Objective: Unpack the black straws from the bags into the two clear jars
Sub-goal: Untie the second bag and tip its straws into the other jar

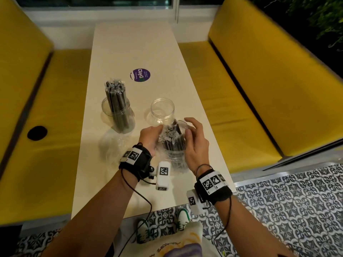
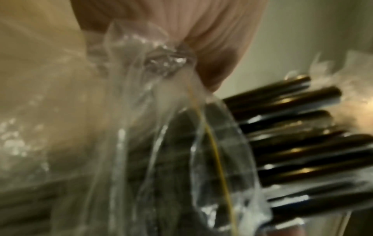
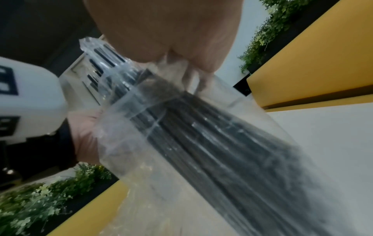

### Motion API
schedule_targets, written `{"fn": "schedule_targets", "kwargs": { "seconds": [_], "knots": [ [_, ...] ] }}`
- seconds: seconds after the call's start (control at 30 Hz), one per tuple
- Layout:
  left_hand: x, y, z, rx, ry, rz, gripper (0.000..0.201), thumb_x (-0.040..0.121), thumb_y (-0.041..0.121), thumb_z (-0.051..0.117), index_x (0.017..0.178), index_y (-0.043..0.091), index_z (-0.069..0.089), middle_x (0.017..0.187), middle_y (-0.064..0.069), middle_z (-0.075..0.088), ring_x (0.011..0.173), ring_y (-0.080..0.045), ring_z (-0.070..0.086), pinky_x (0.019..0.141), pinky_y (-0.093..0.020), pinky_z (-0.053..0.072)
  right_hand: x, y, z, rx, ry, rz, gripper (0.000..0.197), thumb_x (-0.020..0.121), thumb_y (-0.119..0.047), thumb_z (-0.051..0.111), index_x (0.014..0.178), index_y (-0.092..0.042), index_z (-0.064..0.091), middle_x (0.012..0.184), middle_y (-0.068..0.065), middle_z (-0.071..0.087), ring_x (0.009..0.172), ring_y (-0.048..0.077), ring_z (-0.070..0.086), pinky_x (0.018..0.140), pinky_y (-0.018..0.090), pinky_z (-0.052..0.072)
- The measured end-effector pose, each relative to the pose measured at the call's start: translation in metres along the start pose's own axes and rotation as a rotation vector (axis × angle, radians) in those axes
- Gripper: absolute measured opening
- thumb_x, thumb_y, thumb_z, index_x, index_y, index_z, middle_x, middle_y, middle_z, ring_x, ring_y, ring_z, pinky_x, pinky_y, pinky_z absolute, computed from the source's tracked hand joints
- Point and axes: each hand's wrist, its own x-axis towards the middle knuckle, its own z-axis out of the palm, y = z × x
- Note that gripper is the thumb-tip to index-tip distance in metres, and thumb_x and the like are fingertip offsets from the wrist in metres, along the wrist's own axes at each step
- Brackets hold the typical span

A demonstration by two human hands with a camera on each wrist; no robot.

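A clear plastic bag [image 1: 172, 154] of black straws [image 1: 171, 140] stands upright on the white table [image 1: 130, 43], held between both hands. My left hand [image 1: 155, 135] pinches crumpled plastic [image 2: 161, 63] on the bag's left side near the top. My right hand [image 1: 189, 129] curls around the bag's upper right side, thumb against it. Straw ends [image 2: 292, 115] poke out of the torn top. Just behind the bag stands an empty clear jar [image 1: 162, 110]. To the left, a second clear jar [image 1: 118, 117] holds a bundle of black straws [image 1: 116, 97] still wrapped in film.
A crumpled empty bag [image 1: 111, 147] lies on the table left of my left wrist. A round purple sticker [image 1: 141, 75] sits further back. Yellow benches [image 1: 259, 89] flank the table on both sides. Patterned floor tiles [image 1: 278, 210] lie beyond the near edge.
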Motion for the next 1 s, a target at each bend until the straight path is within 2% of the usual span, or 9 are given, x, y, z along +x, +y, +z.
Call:
{"fn": "schedule_targets", "kwargs": {
  "seconds": [0.13,0.2,0.27,0.37,0.47,0.6,0.73,0.9,1.0],
  "knots": [
    [-0.019,0.005,0.002,-0.164,-0.195,0.015,0.062,0.091,0.055,0.075,0.136,0.014,0.066,0.134,-0.015,0.073,0.124,-0.035,0.070,0.110,-0.056,0.052,0.015,0.010,0.010,0.020,0.181,0.302,0.023,0.102,-0.014,0.049,0.108,-0.028,0.067,0.084,0.001,0.074,0.066,0.013,0.062,0.062,0.029,0.053],
    [-0.035,0.006,-0.001,-0.142,-0.380,0.075,0.061,0.097,0.057,0.064,0.142,0.015,0.060,0.136,-0.009,0.072,0.121,-0.023,0.071,0.110,-0.050,0.051,0.023,0.013,0.012,0.090,0.227,0.456,0.024,0.100,-0.011,0.050,0.100,-0.026,0.069,0.084,0.001,0.073,0.073,0.017,0.064,0.064,0.027,0.052],
    [-0.040,0.000,-0.006,0.076,-0.490,0.183,0.088,0.081,0.062,0.080,0.153,0.022,0.049,0.148,0.003,0.063,0.131,-0.012,0.064,0.114,-0.040,0.047,0.030,0.017,0.015,0.147,0.215,0.563,0.020,0.098,-0.011,0.053,0.096,-0.020,0.071,0.090,0.002,0.073,0.086,0.025,0.069,0.070,0.030,0.055],
    [-0.030,-0.012,-0.010,0.291,-0.434,0.302,0.088,0.070,0.065,0.089,0.145,0.032,0.056,0.141,0.011,0.068,0.134,-0.012,0.063,0.120,-0.045,0.044,0.034,0.013,0.022,0.244,0.050,0.652,0.025,0.095,-0.025,0.052,0.090,-0.011,0.072,0.095,0.016,0.075,0.098,0.045,0.072,0.084,0.051,0.062],
    [-0.029,-0.010,-0.008,0.303,-0.231,0.328,0.088,0.064,0.081,0.082,0.132,0.028,0.066,0.124,0.008,0.077,0.117,-0.015,0.073,0.111,-0.049,0.053,0.032,0.007,0.022,0.420,-0.127,0.728,0.054,0.104,-0.052,0.040,0.106,-0.008,0.071,0.108,0.026,0.075,0.096,0.044,0.074,0.082,0.052,0.062],
    [-0.015,-0.013,-0.013,0.112,0.024,0.268,0.074,0.064,0.081,0.081,0.115,0.028,0.072,0.110,0.003,0.082,0.103,-0.020,0.078,0.099,-0.053,0.061,0.022,0.009,0.020,0.455,-0.267,0.502,0.054,0.096,-0.058,0.057,0.134,-0.021,0.062,0.133,0.008,0.070,0.122,0.030,0.067,0.104,0.053,0.054],
    [-0.014,-0.008,-0.018,0.135,-0.114,0.249,0.067,0.066,0.069,0.089,0.108,0.017,0.081,0.100,-0.002,0.084,0.097,-0.017,0.080,0.103,-0.047,0.057,0.014,0.009,0.015,0.091,-0.134,0.175,0.023,0.098,-0.023,0.068,0.119,-0.017,0.072,0.110,-0.005,0.077,0.101,0.010,0.073,0.094,0.044,0.060],
    [-0.017,0.001,-0.023,0.060,-0.237,0.213,0.057,0.070,0.042,0.096,0.116,0.013,0.080,0.111,-0.009,0.083,0.111,-0.028,0.078,0.107,-0.057,0.055,0.015,0.011,0.012,0.055,-0.210,0.101,0.012,0.094,-0.016,0.072,0.106,-0.019,0.074,0.102,-0.003,0.077,0.093,0.020,0.076,0.088,0.050,0.061],
    [-0.015,0.001,-0.024,-0.031,-0.181,0.195,0.042,0.071,0.029,0.093,0.107,0.011,0.081,0.106,-0.011,0.082,0.108,-0.035,0.077,0.106,-0.064,0.054,0.017,0.008,0.009,0.098,-0.233,0.064,0.014,0.092,-0.016,0.076,0.106,-0.013,0.076,0.106,0.000,0.076,0.100,0.021,0.074,0.092,0.050,0.060]
  ]
}}
